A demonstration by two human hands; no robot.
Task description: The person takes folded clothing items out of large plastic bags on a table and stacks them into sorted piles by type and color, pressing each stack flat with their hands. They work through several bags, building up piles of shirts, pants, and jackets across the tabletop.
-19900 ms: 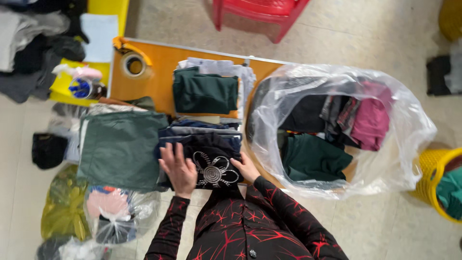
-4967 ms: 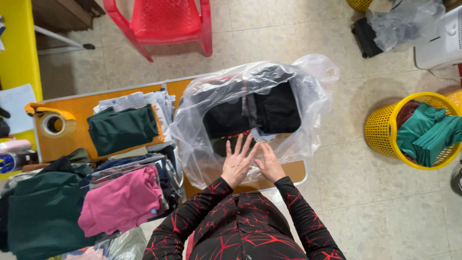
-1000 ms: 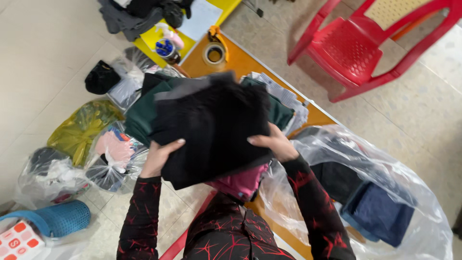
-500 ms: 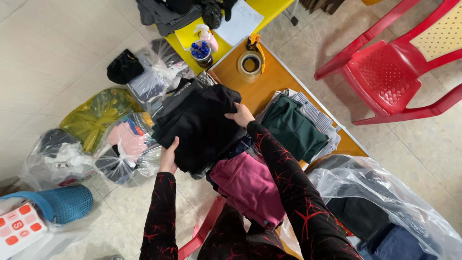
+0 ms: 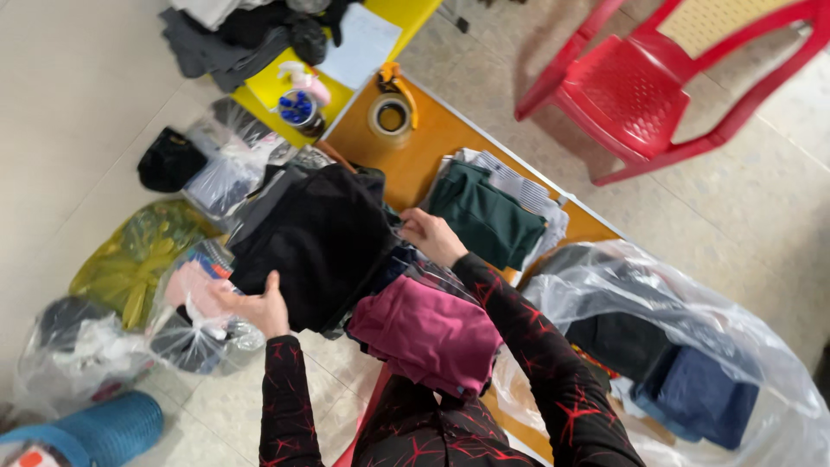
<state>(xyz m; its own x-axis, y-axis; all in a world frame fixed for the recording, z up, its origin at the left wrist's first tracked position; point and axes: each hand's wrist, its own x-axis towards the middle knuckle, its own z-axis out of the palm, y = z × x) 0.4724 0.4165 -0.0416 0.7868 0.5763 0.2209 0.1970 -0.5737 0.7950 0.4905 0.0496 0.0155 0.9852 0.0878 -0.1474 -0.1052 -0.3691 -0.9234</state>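
The left hand (image 5: 251, 304) cups the near edge of a folded black fleece garment (image 5: 316, 242), fingers curled under it and thumb on top. The right hand (image 5: 430, 235) grips the far side of the same garment, fingers tucked into the fold. Between them the garment hangs over the left end of the orange counter (image 5: 432, 143), partly past its edge.

Just under the right forearm lies a folded magenta garment (image 5: 428, 333) on a stack of dark clothes. Further along the counter sits a folded dark green garment (image 5: 488, 220) on striped pieces, and beyond it a roll of tape (image 5: 391, 115). A large clear plastic bag (image 5: 692, 346) holding dark and blue clothes spreads on the right. Bagged bundles lie on the floor at left, and a red plastic chair (image 5: 657, 82) stands behind the counter.

The black garment looks bulky and loosely folded; held only at two edges, it could sag open or slide off the counter's end onto the floor bags.

Half a second ago the garment sat further up and left; now it is lower and nearer the stack, with the right hand more exposed.
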